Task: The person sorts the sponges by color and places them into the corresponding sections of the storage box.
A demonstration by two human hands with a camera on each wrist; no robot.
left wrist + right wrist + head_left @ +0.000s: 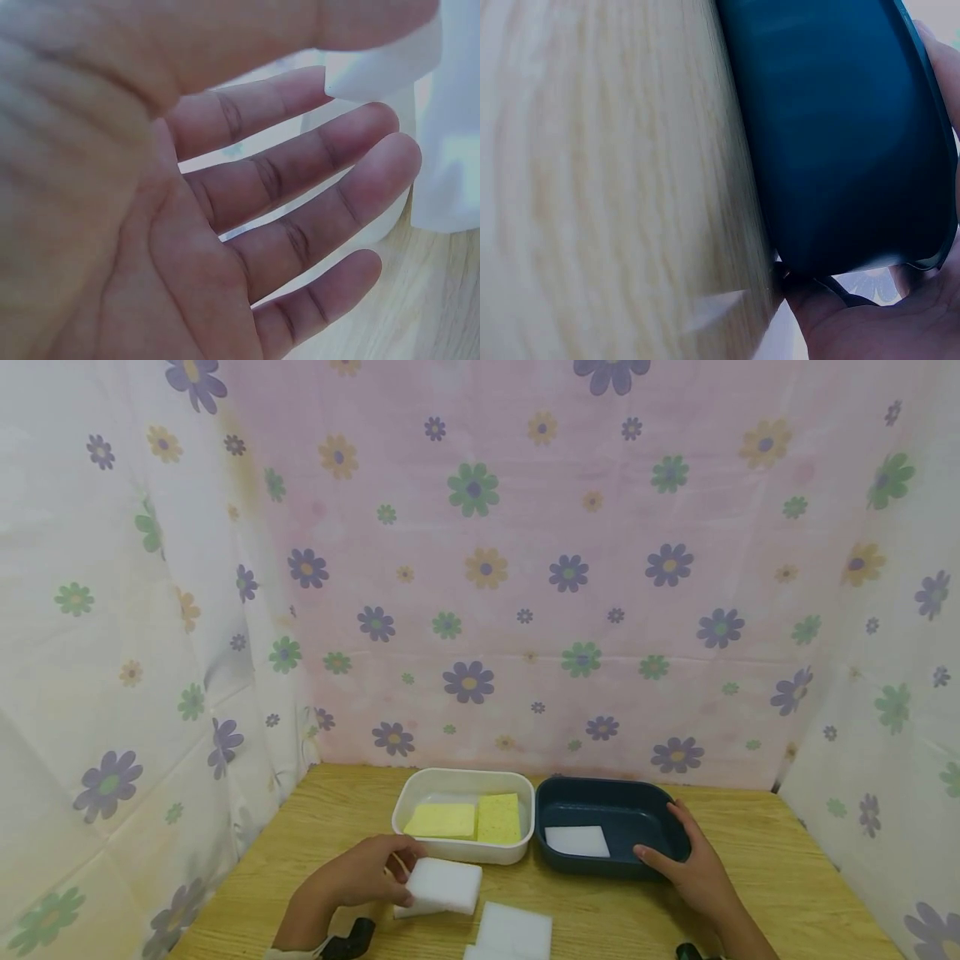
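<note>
Between thumb and fingertips, my left hand (367,872) pinches a white sponge block (446,883) in front of the white container. In the left wrist view the sponge (382,71) shows by the thumb, with the other fingers of the left hand (247,187) spread below it. My right hand (701,868) grips the right end of a dark blue container (585,866), thumb over the near rim. One white sponge (576,841) lies inside that container, at its left. The right wrist view shows the container's outer wall (840,135) beside the right hand (900,322).
A white container (465,853) stands left of the blue one, holding two yellow sponges, one lying left (442,820) and one right (498,818). More white sponges (513,931) lie at the table's near edge. A flowered cloth (525,710) hangs behind the wooden table (330,802).
</note>
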